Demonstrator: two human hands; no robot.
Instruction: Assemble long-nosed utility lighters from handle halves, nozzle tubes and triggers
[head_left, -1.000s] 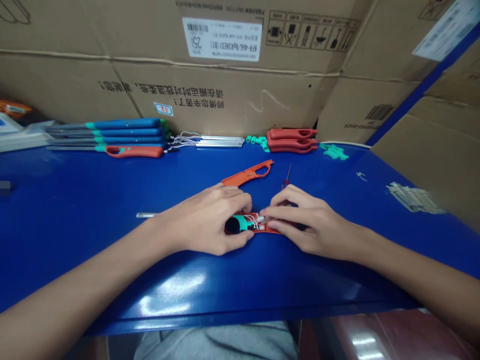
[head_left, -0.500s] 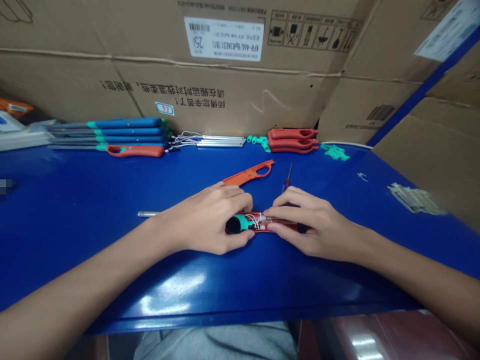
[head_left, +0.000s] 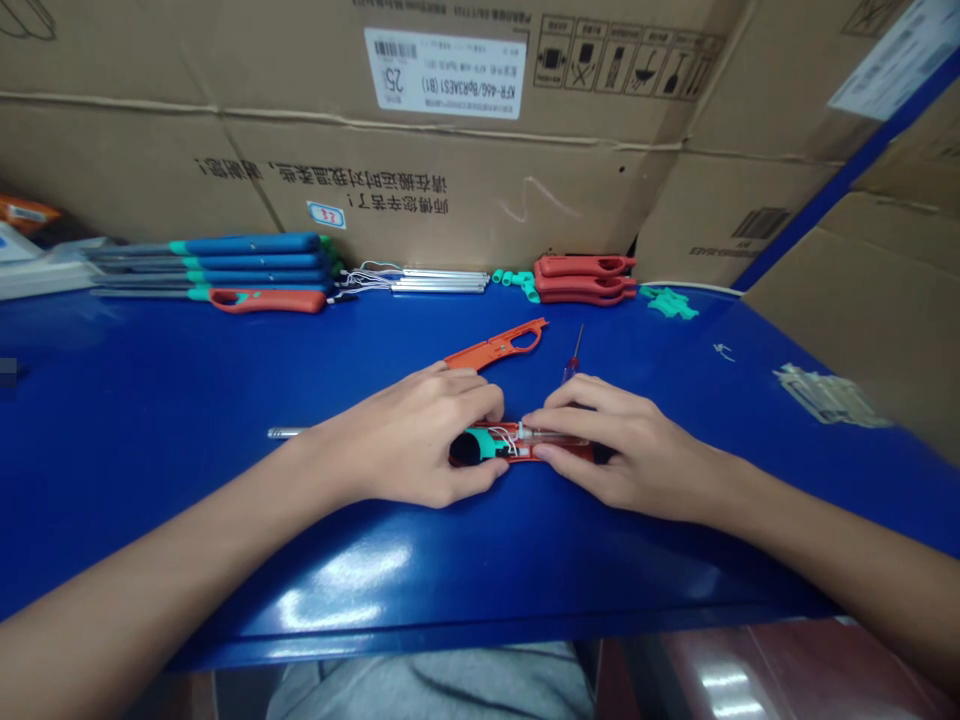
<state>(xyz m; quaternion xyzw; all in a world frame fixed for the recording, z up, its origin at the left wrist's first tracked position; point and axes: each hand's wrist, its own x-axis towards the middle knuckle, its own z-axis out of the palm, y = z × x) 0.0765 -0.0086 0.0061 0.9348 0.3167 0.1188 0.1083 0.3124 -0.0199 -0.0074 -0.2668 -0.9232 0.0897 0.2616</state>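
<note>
In the head view, an opened red long-reach lighter [head_left: 493, 446] lies between both hands; its metal tube [head_left: 283, 433] sticks out left past my wrist. My left hand [head_left: 427, 435] is closed round the trigger end, thumb at the near edge and fingers at the far edge. Thin white wires and a turquoise trigger piece show inside the shell. My right hand [head_left: 630, 445] pinches the clear fuel tank [head_left: 551, 437], which sits in or just over the handle shell; its exact seating is hidden by the fingers. Behind the hands lies an orange shell half [head_left: 499, 346].
A screwdriver [head_left: 573, 362] lies just beyond my right fingers. Along the back are stacked blue lighters [head_left: 255, 262], metal tubes [head_left: 439, 281], red shells [head_left: 585, 280] and turquoise parts [head_left: 671, 302]. Clear pieces [head_left: 825, 395] lie right. Cardboard [head_left: 480, 180] walls the back of the blue table [head_left: 480, 560].
The lighter's metal tube shows slightly farther left. Both hands keep nearly the same grip, with the right fingertips shifted a little to the left.
</note>
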